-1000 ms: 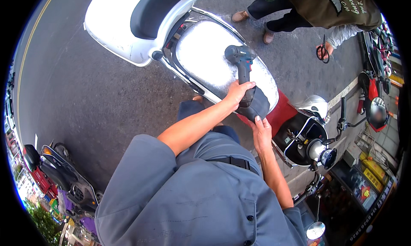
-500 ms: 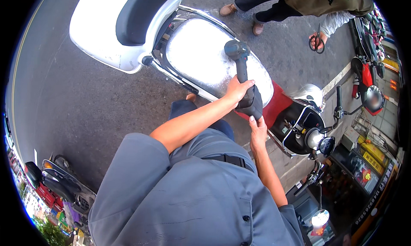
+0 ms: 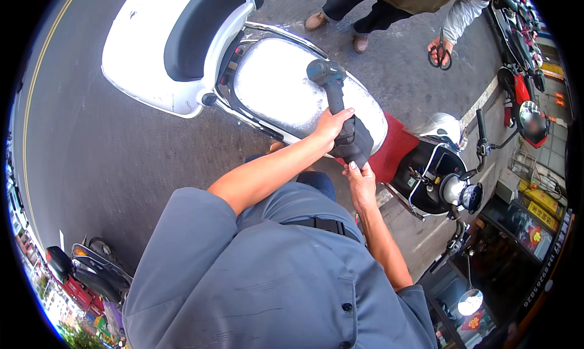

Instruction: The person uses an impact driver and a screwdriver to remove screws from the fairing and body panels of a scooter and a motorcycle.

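My left hand (image 3: 330, 125) is closed round the handle of a black cordless power drill (image 3: 328, 75), which I hold over the silver seat (image 3: 267, 84) of a white scooter. My right hand (image 3: 362, 180), just lower and to the right, grips the drill's bulky base (image 3: 354, 141) with thumb and fingers. The drill's head points away from me, toward the upper part of the view. Beyond the seat's right end is a red cover or mat (image 3: 394, 157) on the scooter.
A white rear box (image 3: 134, 57) with black backrest is at upper left. Another person stands opposite, scissors in hand (image 3: 443, 51). A dark scooter front with handlebar (image 3: 482, 139) is at right, parked scooters (image 3: 91, 270) at lower left, a shopfront (image 3: 508, 233) at lower right, grey pavement (image 3: 121, 160) around.
The view shifts slightly, and the drill and both my hands sit a little further left in it. My grip stays the same. The other person's hand with scissors appears higher and further left.
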`<state>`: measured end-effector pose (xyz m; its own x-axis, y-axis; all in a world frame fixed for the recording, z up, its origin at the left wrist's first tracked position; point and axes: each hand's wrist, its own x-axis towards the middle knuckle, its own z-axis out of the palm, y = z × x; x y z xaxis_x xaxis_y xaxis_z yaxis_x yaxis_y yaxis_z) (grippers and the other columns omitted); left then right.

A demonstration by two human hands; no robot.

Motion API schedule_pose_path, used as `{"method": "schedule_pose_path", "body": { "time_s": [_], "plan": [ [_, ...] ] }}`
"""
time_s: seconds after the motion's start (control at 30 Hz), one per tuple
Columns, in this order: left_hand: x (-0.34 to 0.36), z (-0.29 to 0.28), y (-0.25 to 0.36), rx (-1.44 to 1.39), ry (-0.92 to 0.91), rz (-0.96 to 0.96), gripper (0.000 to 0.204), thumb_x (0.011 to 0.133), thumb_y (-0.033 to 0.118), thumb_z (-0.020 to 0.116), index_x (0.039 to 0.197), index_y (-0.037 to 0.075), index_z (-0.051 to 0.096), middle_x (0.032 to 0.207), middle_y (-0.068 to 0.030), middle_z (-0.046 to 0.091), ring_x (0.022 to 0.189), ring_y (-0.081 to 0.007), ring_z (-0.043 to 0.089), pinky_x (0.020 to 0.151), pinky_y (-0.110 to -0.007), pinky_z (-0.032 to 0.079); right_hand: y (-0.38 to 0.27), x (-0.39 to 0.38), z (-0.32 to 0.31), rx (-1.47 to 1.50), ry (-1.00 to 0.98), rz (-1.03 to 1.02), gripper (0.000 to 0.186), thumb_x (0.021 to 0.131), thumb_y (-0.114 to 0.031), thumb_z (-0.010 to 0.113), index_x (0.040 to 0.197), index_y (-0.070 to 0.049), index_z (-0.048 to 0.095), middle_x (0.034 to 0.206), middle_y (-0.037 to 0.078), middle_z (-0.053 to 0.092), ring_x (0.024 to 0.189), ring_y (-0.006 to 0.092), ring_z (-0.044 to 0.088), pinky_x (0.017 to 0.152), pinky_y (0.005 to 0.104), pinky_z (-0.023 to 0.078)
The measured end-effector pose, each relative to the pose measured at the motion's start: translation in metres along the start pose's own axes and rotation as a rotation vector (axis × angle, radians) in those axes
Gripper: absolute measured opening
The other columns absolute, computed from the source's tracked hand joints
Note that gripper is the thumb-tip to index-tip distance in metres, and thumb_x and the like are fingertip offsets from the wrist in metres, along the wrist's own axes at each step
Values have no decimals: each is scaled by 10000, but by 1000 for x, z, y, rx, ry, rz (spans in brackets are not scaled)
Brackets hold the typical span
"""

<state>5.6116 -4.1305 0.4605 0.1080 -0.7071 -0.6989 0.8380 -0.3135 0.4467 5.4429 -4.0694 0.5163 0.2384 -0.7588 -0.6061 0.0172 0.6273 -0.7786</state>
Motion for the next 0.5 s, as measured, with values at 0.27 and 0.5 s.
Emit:
{"method": "schedule_pose_path", "body": {
  "time_s": [0.27,0.5],
  "plan": [
    [-4,-2,7,-47,-67,-93,325,894,220,695,1110,20,558,922,-100,666,804,-203,682,729,-350,575,-8,1,0,-159,-24,-16,221,916,-159,708,1096,-43,653,915,8,653,799,92,563,754,268,462],
    [-3,1,6,-31,13,-51,299,883,219,706,1075,23,588,908,-91,672,790,-194,679,727,-342,570,0,-3,15,14,9,15,175,918,-179,714,1038,-72,644,918,-19,616,829,97,527,803,274,423]
  ]
}}
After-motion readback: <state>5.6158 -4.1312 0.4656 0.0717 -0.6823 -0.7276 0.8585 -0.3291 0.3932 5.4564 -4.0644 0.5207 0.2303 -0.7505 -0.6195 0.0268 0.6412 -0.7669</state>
